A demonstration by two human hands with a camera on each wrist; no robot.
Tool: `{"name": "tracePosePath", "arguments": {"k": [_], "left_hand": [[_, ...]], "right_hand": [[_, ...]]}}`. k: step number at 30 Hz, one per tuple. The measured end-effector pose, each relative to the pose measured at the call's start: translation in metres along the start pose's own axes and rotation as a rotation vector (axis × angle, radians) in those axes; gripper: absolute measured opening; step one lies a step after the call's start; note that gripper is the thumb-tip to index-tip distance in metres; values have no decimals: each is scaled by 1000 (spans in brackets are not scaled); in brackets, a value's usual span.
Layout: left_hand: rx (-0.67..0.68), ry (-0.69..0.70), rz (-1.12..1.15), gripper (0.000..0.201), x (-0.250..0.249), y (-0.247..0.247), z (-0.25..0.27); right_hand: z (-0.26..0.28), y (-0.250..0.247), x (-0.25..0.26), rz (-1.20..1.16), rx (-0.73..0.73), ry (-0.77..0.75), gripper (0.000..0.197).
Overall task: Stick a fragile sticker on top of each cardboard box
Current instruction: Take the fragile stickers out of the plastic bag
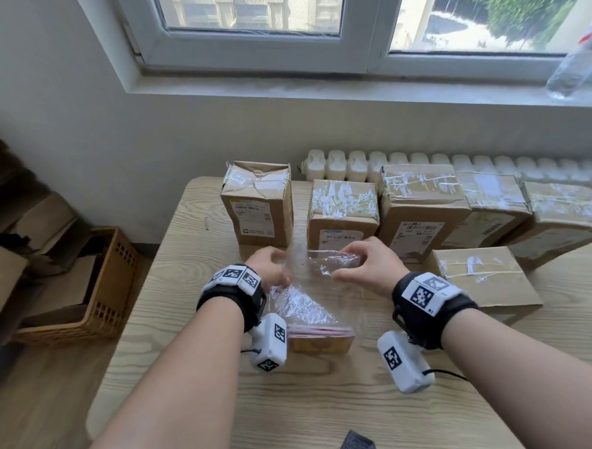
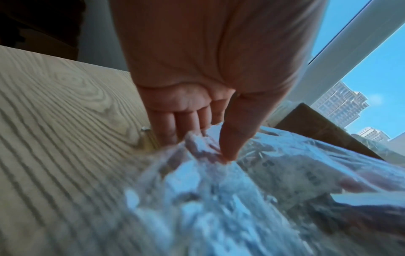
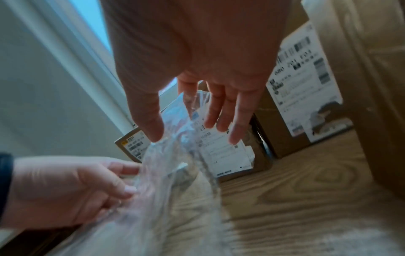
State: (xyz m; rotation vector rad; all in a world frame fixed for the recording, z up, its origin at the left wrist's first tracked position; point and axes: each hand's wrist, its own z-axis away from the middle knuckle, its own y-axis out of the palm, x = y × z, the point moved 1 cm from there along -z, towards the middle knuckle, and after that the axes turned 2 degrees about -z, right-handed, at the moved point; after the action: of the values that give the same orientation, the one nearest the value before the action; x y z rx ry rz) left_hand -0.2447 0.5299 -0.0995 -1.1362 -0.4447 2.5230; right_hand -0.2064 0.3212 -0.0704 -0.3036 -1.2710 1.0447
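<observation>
Several taped cardboard boxes stand in a row at the back of the table: the leftmost box (image 1: 257, 199), a second (image 1: 343, 208), a third (image 1: 420, 200), and more to the right. A flat box (image 1: 482, 279) lies in front of them. Both hands hold up a clear plastic bag (image 1: 312, 292) in front of the boxes. A red-and-white stack of stickers (image 1: 321, 333) lies in the bag's bottom. My left hand (image 1: 283, 276) (image 2: 210, 143) pinches the bag's left edge between thumb and fingers. My right hand (image 1: 341, 266) (image 3: 175, 128) holds the bag's mouth on the right.
The wooden table (image 1: 332, 411) has bare room near me. A grey cloth (image 1: 361, 447) lies at its front edge and a small peg (image 1: 206, 224) at the far left. A wicker basket (image 1: 95, 286) sits on the floor to the left. A radiator (image 1: 353, 163) runs behind the boxes.
</observation>
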Motion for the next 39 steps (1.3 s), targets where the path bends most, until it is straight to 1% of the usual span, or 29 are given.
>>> {"name": "tracePosePath", "arguments": {"k": [2,4,5,7,9,10,12,16,19,21,22,24,25,26,27,30,32,33,34,35,36,37,39], "left_hand": [[-21,47,70,58,-7,-6,2],[-16,73,145,48,-16,-11,6],[-10,82,168,45,-20,-13,9],[8,99,194,43,-26,-16,12],[25,116,204,43,-30,-22,16],[35,121,203,44,-30,-25,17],[74,119,156,52,-28,-29,18],[175,73,-37,62,-5,-24,12],[143,61,-94,71,10,-11,7],[81,65,-101,71,14,-3,3],[44,77,-90,64,16,1,0],[-7,101,-79,36,18,5,-4],[-12,104,-89,22,18,5,-5],[-2,103,-108,14,19,4,-6],[19,97,-148,11,19,2,-5],[52,75,-349,16,18,-6,-6],[57,45,-478,16,18,-10,-8],[54,28,-527,20,18,-10,-9],[44,13,-556,29,19,-9,-11],[26,-11,-563,43,22,-8,-14],[-8,-19,-555,58,26,-7,-17],[-52,-29,-543,68,30,-6,-19],[-141,-66,-529,74,41,-5,-22]], "right_hand": [[2,-4,9,118,-54,-81,53],[6,-9,25,275,-88,-191,53],[7,-11,33,371,-104,-237,48],[9,-13,50,482,-139,-317,31],[9,-15,64,459,-139,-367,13],[9,-16,69,405,-111,-373,9],[8,-17,77,286,-59,-388,9],[6,-21,86,199,-41,-397,15],[4,-23,86,118,-50,-392,16],[5,-26,85,19,-59,-375,21],[5,-27,84,-31,-63,-356,23],[4,-31,80,-75,-111,-317,24],[3,-33,77,-45,-155,-302,22],[1,-35,73,16,-196,-290,20],[1,-36,70,91,-223,-281,18],[3,-35,60,227,-227,-275,17],[2,-28,52,193,-145,-230,16],[0,-23,47,132,-86,-179,12],[-3,-18,40,53,-29,-107,8],[-6,-12,32,-28,17,-16,7],[-10,-6,22,-79,33,74,8],[-14,-1,14,-64,27,145,10],[-20,7,1,137,-13,193,14]]}}
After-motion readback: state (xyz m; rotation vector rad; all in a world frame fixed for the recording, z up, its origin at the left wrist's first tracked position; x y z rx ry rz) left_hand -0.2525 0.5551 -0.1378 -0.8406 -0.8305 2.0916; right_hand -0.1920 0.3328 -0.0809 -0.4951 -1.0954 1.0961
